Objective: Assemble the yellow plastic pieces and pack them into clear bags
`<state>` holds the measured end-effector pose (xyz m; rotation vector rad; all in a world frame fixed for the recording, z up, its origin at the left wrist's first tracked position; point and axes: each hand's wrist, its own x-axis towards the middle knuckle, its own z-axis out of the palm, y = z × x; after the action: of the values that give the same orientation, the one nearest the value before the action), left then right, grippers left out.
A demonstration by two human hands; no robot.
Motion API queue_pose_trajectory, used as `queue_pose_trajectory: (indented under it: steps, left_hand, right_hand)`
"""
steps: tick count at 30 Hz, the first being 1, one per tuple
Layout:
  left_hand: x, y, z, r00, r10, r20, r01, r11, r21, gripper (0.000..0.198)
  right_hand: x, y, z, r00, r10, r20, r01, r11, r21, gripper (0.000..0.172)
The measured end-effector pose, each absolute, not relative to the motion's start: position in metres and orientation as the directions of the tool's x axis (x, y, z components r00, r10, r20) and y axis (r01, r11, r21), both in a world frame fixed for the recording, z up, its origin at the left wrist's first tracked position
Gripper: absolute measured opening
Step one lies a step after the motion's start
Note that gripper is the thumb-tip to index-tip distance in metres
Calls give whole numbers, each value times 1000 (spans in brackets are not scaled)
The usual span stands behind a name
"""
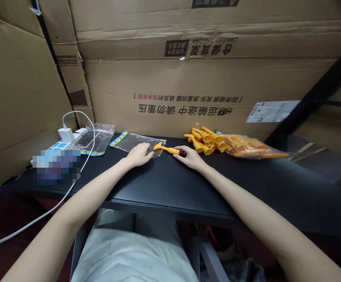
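My right hand [189, 157] pinches the handle end of a small yellow plastic toy hammer [167, 149] between thumb and fingers. The hammer lies nearly level, its head pointing left towards my other hand. Close to that head, my left hand [139, 155] rests over the near edge of a clear plastic bag [136, 141], thumb and fingers slightly bent and apart. Some fingers of this hand are hidden beneath it. The bag lies flat on the black table [164, 184], with a coloured strip along its left end.
A pile of yellow plastic pieces [207, 139] lies right of my hands, against a clear bag of yellow pieces [251, 147]. Another clear bag [101, 137] lies left, beside a white charger [66, 135] whose cable [91, 154] crosses the table edge. Cardboard [170, 78] walls the back.
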<state>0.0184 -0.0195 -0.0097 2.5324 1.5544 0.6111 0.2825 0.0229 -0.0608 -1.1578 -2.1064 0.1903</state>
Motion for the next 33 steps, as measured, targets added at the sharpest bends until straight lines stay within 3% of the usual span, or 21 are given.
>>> queue_pose_trajectory:
  steps: [5, 9, 13, 17, 25, 33]
  left_hand:
    - [45, -15, 5, 346, 938, -18, 915, -333, 227, 40]
    - [53, -1, 10, 276, 953, -125, 953, -253, 169, 44]
    - [52, 4, 7, 247, 969, -25, 954, -239, 180, 42]
    - [55, -3, 8, 299, 942, 154, 941, -318, 117, 40]
    - [78, -22, 13, 451, 851, 270, 886, -463, -19, 31]
    - [78, -22, 4, 481, 836, 265, 875, -477, -85, 33]
  right_hand:
    - [284, 22, -61, -359, 803, 476, 675, 576, -462, 33]
    - [287, 19, -58, -388, 791, 474, 696, 588, -411, 35]
    - [287, 17, -54, -421, 764, 488, 692, 619, -372, 36]
    - [281, 17, -48, -397, 765, 507, 663, 621, -418, 37]
    - [258, 14, -24, -387, 748, 539, 572, 653, -497, 37]
    - [245, 26, -11, -468, 825, 317, 538, 550, -638, 31]
